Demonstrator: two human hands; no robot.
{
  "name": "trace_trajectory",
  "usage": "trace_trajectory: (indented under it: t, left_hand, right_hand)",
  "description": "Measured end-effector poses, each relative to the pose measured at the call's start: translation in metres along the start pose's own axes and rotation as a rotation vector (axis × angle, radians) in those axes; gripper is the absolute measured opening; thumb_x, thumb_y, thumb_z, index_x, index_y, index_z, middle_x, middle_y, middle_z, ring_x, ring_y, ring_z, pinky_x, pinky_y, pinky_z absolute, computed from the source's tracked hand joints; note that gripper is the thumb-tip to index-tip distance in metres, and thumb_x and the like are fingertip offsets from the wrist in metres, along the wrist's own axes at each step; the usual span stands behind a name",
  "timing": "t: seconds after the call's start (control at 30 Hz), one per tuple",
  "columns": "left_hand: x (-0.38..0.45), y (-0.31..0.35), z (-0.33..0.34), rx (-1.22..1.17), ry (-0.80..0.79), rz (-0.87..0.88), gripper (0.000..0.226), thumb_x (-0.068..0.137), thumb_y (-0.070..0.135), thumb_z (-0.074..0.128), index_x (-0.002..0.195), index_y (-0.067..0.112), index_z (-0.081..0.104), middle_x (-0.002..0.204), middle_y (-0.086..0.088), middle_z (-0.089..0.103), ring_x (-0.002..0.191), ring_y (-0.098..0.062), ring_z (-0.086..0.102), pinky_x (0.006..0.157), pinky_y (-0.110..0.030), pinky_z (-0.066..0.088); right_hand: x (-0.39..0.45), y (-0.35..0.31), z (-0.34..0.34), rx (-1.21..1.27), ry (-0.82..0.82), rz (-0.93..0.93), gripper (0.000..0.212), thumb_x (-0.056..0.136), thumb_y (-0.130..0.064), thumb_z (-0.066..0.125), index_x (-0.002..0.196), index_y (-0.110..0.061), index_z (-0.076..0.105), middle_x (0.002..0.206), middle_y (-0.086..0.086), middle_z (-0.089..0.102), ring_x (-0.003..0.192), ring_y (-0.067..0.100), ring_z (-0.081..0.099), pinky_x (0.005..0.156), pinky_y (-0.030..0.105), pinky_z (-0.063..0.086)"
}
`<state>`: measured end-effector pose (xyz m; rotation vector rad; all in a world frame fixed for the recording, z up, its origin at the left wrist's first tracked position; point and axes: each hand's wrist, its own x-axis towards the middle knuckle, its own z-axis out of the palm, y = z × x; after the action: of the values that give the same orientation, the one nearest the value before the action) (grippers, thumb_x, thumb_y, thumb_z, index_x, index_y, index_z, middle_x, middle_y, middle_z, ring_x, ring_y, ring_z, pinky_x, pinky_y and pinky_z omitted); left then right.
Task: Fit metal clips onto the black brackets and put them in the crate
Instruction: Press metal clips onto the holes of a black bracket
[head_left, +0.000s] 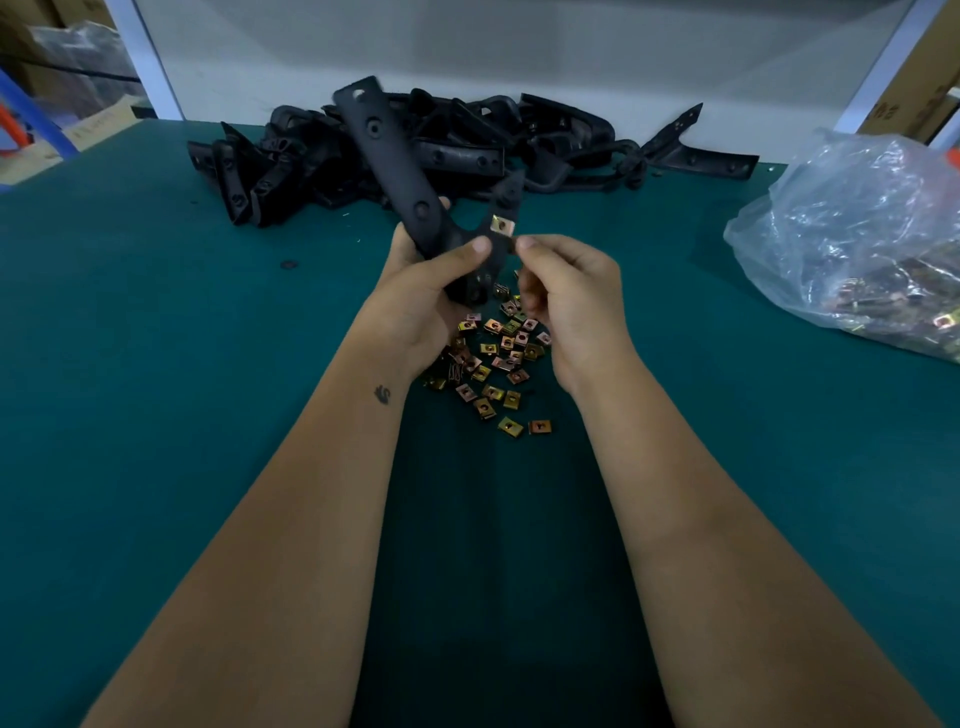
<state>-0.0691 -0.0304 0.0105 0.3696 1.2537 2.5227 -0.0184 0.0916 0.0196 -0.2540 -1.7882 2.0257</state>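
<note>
My left thumb (480, 245) lay pressed across the fork of the bracket (402, 176), and the other fingers of the left hand (431, 296) were curled round behind it, so the piece was gripped and stood raised over the mat (156, 338), tilted up and away to the left. I judged I held it that way to turn the short arm toward the right hand (566, 296). That hand's fingers were curled in, the thumb and forefinger brought together just beside the edge of the short arm; whether they pinched a clip or only steadied the arm, I could not tell.

One clip (502, 225) already sat on that arm, close above the pinch, a small brass-coloured square with a hole in its middle. The bracket itself was matt black, a long flat strap with several round holes, splitting near my grip into two arms.

Loose clips (493, 358) lay scattered on the mat directly below the hands, near enough to pick from. The pile of brackets (467, 145) waited at the far edge, and a bag (852, 234) with more clips lay to the right. No crate was in view.
</note>
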Motion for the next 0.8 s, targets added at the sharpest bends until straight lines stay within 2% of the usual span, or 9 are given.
trace_trajectory:
  t: [0.07,0.13,0.23,0.27,0.37,0.47,0.57,0.7,0.8]
  left_hand:
    - [0.003,0.004,-0.005,-0.108,0.075,0.031,0.032,0.091,-0.003,0.06,0.111,0.021,0.051,0.102,-0.001,0.068,0.088,-0.013,0.07,0.071,-0.026,0.056]
    - [0.006,0.009,-0.013,-0.206,0.161,0.07,0.03,0.093,-0.003,0.059,0.112,0.016,0.048,0.106,-0.004,0.066,0.09,-0.016,0.07,0.075,-0.027,0.056]
    - [0.008,0.014,-0.028,-0.223,0.277,0.107,0.041,0.091,-0.004,0.062,0.124,0.013,0.045,0.123,-0.014,0.062,0.11,-0.028,0.066,0.095,-0.039,0.054]
    - [0.009,0.015,-0.032,-0.202,0.302,0.107,0.04,0.091,-0.005,0.062,0.122,0.013,0.045,0.129,-0.017,0.06,0.115,-0.03,0.064,0.098,-0.042,0.052]
    - [0.009,0.017,-0.034,-0.202,0.336,0.087,0.03,0.091,-0.005,0.062,0.107,0.014,0.046,0.131,-0.018,0.059,0.113,-0.03,0.065,0.096,-0.043,0.053]
    - [0.01,0.015,-0.032,-0.177,0.328,0.05,0.029,0.09,-0.004,0.063,0.104,0.016,0.048,0.122,-0.013,0.063,0.103,-0.025,0.07,0.087,-0.036,0.057]
    - [0.01,0.012,-0.026,-0.126,0.297,0.028,0.029,0.09,-0.003,0.063,0.104,0.018,0.05,0.107,-0.005,0.064,0.086,-0.017,0.072,0.073,-0.03,0.056]
    - [0.012,0.006,-0.021,-0.033,0.253,0.013,0.029,0.09,-0.003,0.063,0.103,0.018,0.049,0.104,-0.004,0.062,0.089,-0.016,0.069,0.072,-0.029,0.055]
    - [0.012,0.004,-0.02,0.001,0.233,0.009,0.033,0.089,-0.004,0.065,0.108,0.018,0.05,0.108,-0.003,0.063,0.088,-0.013,0.07,0.069,-0.026,0.055]
  right_hand:
    - [0.001,0.004,-0.001,-0.182,0.046,-0.068,0.014,0.091,-0.012,0.063,0.084,-0.02,0.072,0.063,-0.015,0.06,0.058,-0.002,0.054,0.057,0.013,0.043]
    - [0.002,0.007,-0.004,-0.42,0.042,-0.139,0.015,0.09,-0.014,0.062,0.085,-0.025,0.071,0.075,-0.017,0.063,0.07,-0.006,0.057,0.064,0.009,0.042]
    - [0.003,0.013,-0.009,-0.784,-0.078,-0.207,0.014,0.09,-0.018,0.06,0.089,-0.026,0.071,0.096,-0.01,0.06,0.093,0.005,0.054,0.069,0.014,0.037]
    - [0.003,0.015,-0.009,-0.886,-0.113,-0.229,0.012,0.09,-0.02,0.061,0.091,-0.024,0.072,0.098,-0.009,0.057,0.099,0.01,0.05,0.071,0.016,0.035]
    - [0.002,0.02,-0.008,-1.097,-0.185,-0.257,0.016,0.088,-0.029,0.064,0.1,-0.022,0.073,0.108,-0.003,0.055,0.114,0.018,0.043,0.085,0.026,0.034]
    - [0.003,0.022,-0.006,-1.176,-0.202,-0.3,0.028,0.087,-0.033,0.065,0.113,-0.023,0.071,0.116,0.0,0.056,0.118,0.021,0.041,0.098,0.032,0.034]
    - [0.002,0.023,-0.004,-1.195,-0.225,-0.356,0.036,0.091,-0.035,0.061,0.125,-0.026,0.066,0.114,-0.001,0.053,0.117,0.023,0.038,0.099,0.033,0.03]
    - [0.003,0.028,0.0,-1.25,-0.249,-0.376,0.026,0.092,-0.033,0.058,0.115,-0.026,0.071,0.114,-0.001,0.054,0.119,0.027,0.035,0.093,0.032,0.023]
    - [0.004,0.028,0.0,-1.227,-0.213,-0.375,0.016,0.09,-0.032,0.063,0.1,-0.022,0.072,0.106,-0.002,0.054,0.115,0.027,0.038,0.088,0.032,0.026]
